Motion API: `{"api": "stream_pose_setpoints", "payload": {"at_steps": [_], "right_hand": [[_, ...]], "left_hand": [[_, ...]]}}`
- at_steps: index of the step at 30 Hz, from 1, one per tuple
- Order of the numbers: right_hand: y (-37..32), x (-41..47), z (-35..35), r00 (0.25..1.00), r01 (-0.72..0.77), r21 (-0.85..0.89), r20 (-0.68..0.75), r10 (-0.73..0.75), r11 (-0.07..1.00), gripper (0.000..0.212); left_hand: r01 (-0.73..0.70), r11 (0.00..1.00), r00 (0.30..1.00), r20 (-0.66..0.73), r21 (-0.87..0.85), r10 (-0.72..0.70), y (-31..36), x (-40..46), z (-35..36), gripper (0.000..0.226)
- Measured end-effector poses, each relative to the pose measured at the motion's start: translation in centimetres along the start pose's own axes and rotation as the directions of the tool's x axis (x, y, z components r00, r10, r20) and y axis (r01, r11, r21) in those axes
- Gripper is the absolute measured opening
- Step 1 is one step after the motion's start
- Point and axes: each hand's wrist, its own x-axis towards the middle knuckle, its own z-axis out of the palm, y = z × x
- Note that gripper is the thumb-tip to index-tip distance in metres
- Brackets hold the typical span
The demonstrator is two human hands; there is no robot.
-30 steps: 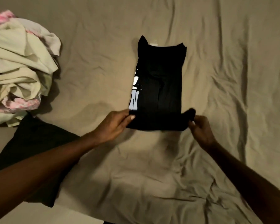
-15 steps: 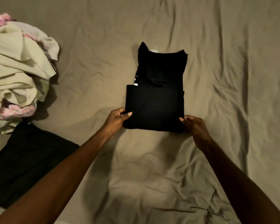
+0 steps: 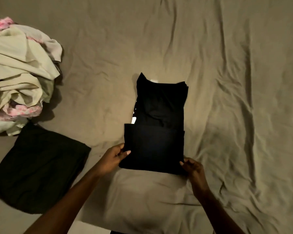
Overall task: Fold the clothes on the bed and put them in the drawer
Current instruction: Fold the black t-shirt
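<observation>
1. Bedsheet (image 3: 227, 65), tan and wrinkled, carries everything; a black folded shirt (image 3: 159, 132) lies near its middle, its near end doubled up over itself, a scrap of white print showing at its left edge.
2. Left hand (image 3: 114, 159) pinches the fold's near left corner, thumb on top; right hand (image 3: 194, 169) grips the near right corner, fingers curled.
3. Pile of cream and pink crumpled clothes (image 3: 19, 78) sits at the left edge; a dark folded garment (image 3: 37, 169) lies just nearer, touching it.

A wrinkled tan bedsheet (image 3: 227, 81) fills the view under dim, warm light.
</observation>
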Motion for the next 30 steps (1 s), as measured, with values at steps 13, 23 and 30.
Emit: {"api": "stream_pose_setpoints", "payload": {"at_steps": [13, 23, 30], "right_hand": [[0.3, -1.9, 2.5, 0.970, 0.105, 0.037, -0.225, -0.094, 0.994, 0.010], [0.0, -0.2, 3.2, 0.965, 0.095, 0.076, -0.251, -0.073, 0.993, 0.018], [1.0, 1.1, 2.1, 0.824, 0.132, -0.607, -0.372, -0.427, 0.784, 0.019]], "left_hand": [[-0.141, 0.982, 0.843, -0.536, -0.126, 0.052, 0.0, -0.6, 3.1, 0.039], [-0.147, 0.987, 0.875, -0.457, 0.062, 0.159, 0.6, 1.5, 1.9, 0.023], [-0.155, 0.922, 0.799, -0.503, 0.356, 0.329, -0.9, 1.4, 1.2, 0.011]]}}
